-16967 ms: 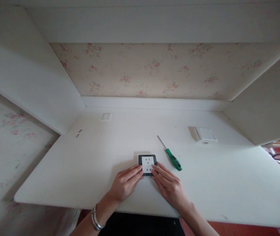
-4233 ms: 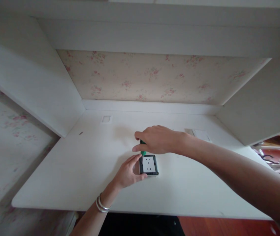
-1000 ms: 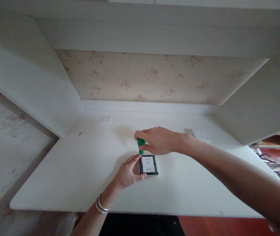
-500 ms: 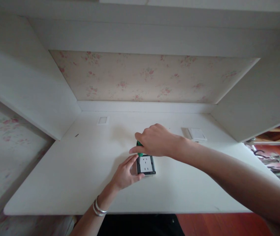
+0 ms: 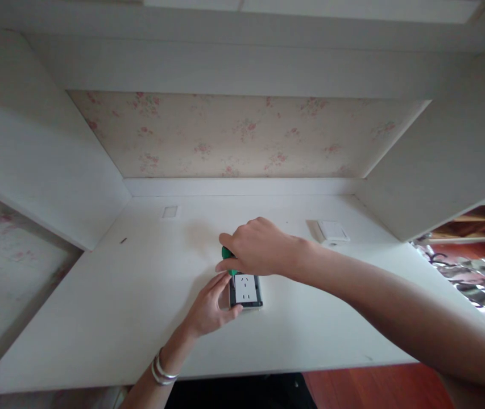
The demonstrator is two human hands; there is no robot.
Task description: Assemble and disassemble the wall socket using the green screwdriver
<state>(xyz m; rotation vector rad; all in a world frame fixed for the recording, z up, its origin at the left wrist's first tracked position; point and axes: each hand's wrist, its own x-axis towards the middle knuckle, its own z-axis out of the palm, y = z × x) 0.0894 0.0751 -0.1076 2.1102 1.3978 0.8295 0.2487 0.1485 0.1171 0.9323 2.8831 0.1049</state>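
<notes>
A power socket (image 5: 246, 289) with a white face and dark frame lies on the white desktop in front of me. My left hand (image 5: 208, 308) steadies it from the left, thumb at its lower edge and fingers near its upper left corner. Above that corner my right hand (image 5: 261, 248) is closed around the green handle of a screwdriver (image 5: 226, 253). The handle leans to the left, and its shaft points down at the socket's left side. The tip is too small to make out.
A white cover plate (image 5: 332, 230) lies to the right at the back. Further left is a small white square frame (image 5: 170, 212), with a short dark piece (image 5: 123, 241) near the left panel. White side panels (image 5: 430, 165) and a flowered back wall (image 5: 242, 133) enclose the desktop (image 5: 110, 324).
The whole view has shifted, so everything sits a little further left. The screwdriver handle now leans more to the left, and more of its green shows. Both hands keep their hold.
</notes>
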